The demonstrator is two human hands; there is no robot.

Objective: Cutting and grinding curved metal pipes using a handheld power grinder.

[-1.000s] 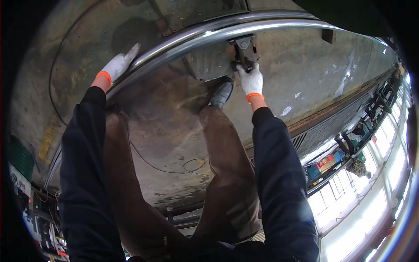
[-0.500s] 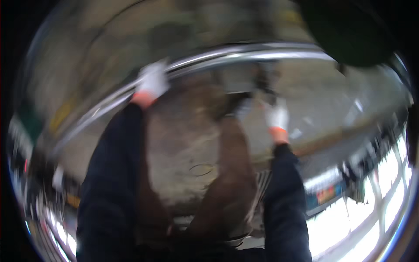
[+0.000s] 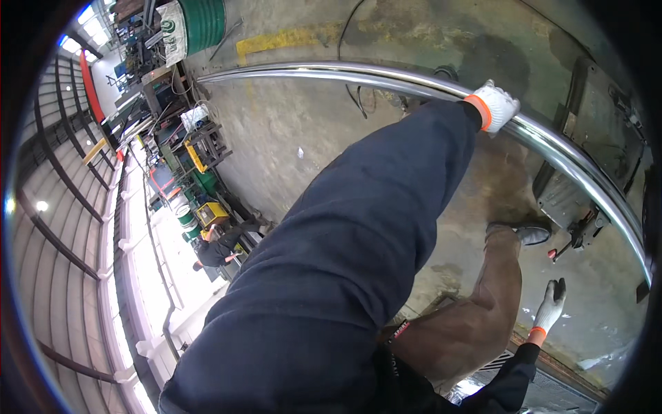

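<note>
My left hand (image 3: pixel 494 107), in a white knit glove with an orange cuff, is closed over a pair of long, shiny metal tubes (image 3: pixel 583 176). The tubes run side by side across the view, from the far left to the right edge, bowed by the lens. My right hand (image 3: pixel 549 309), gloved alike with dark fingertips, hangs low at the right, away from the tubes. Its fingers are stretched out, with nothing seen in them. Between that hand and the tubes is a lever with a red knob (image 3: pixel 552 254), on a grey machine (image 3: pixel 557 196) that the tubes cross.
A black cable (image 3: pixel 343 38) lies on the concrete floor beneath the tubes. Green drums (image 3: pixel 203 24) stand at the far left, beside a yellow floor stripe (image 3: pixel 289 41). Another person (image 3: pixel 219 250) in dark clothes works farther off among machines. My shoe (image 3: pixel 533 235) is near the grey machine.
The view has swung left and sharpened. My left hand is still on the tubes; my right hand, earlier blurred near a dark part, is now apart from the lever.
</note>
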